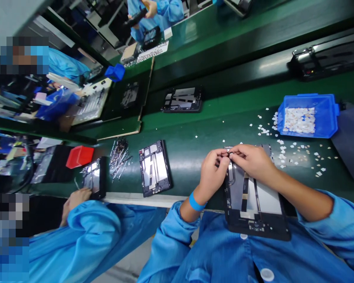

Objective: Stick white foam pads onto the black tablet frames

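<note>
While the left hand [211, 169] and right hand [252, 159] meet at the top edge of the open device [267, 198], lower right of the frame — whether grasping anything, I cannot tell — light, steady fingertip pressure should serve best.

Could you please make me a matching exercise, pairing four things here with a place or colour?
1. Wristband
2. White pieces
3. Red bin
4. Nearest device

A. inside and beside a blue bin
B. under the left hand and right hand
C. worn, bright blue
D. left, near a co-worker's hand

Pairs: 1-C, 2-A, 3-D, 4-B
</note>
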Available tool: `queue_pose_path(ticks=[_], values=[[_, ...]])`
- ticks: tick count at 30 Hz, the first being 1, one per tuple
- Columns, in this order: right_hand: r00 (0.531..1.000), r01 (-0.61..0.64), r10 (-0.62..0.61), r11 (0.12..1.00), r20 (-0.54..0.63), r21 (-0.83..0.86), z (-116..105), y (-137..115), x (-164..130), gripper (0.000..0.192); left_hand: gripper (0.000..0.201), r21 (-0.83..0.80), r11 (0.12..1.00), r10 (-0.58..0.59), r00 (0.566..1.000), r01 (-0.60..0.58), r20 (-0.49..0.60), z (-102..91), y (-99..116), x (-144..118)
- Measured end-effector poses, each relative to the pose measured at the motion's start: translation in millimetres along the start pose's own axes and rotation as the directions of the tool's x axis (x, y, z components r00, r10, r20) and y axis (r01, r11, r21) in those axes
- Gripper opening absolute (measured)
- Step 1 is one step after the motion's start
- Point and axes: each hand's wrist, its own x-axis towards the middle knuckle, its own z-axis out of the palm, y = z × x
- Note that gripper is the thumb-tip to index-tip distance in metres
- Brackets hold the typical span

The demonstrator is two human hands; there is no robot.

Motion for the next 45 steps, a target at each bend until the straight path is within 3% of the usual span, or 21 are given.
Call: queue_pose_path(ticks=[3,8,13,17,26,30,38,42,45], values=[[1.0,0.002,-0.002,0.999,0.004,-0.045,0,-1,0,0.02,0.016,0.021,1.0,-0.012,1.0,0.012,0.018,-4.1,1,-3],[0.998,0.058,-0.06,0.989,-0.01,-0.137,2,1,-4,0.018,0.011,-0.164,0.969,-0.176,0.983,0.184,0.06,-0.9,-5,2],[0.998,0.07,-0.07,0.974,0.007,-0.216,1,2,-3,0.02,0.013,-0.041,0.994,-0.101,0.995,0.1,-0.025,0.2,-4,1],[0.991,0.134,-0.129,0.954,0.036,-0.268,-1,-2,-4,0.023,0.011,-0.111,0.982,-0.156,0.988,0.153,-0.017,0.7,-4,4],[0.937,0.23,-0.319,0.869,-0.143,-0.438,7,-10,-17,0.03,0.009,-0.23,0.949,-0.227,0.974,0.216,-0.019,2.8,1,0],[0.93,0.263,-0.333,0.9,-0.156,-0.348,9,-5,-14,0.021,0.01,-0.221,0.95,-0.235,0.971,0.222,-0.036,2.2,2,-6],[0.93,0.261,-0.322,0.918,-0.176,-0.299,11,-5,-15,0.018,0.007,-0.021,1.0,-0.021,0.999,0.02,-0.027,-5.4,3,-13],[0.936,0.177,-0.278,0.903,-0.217,-0.392,11,-9,-14,0.018,0.006,-0.044,0.996,-0.08,0.997,0.08,-0.012,-3.0,1,-11],[0.95,0.026,-0.16,0.897,-0.27,-0.441,-24,-2,-11,0.014,0.008,-0.168,0.965,-0.207,0.978,0.202,-0.008,-0.2,-3,-7]])
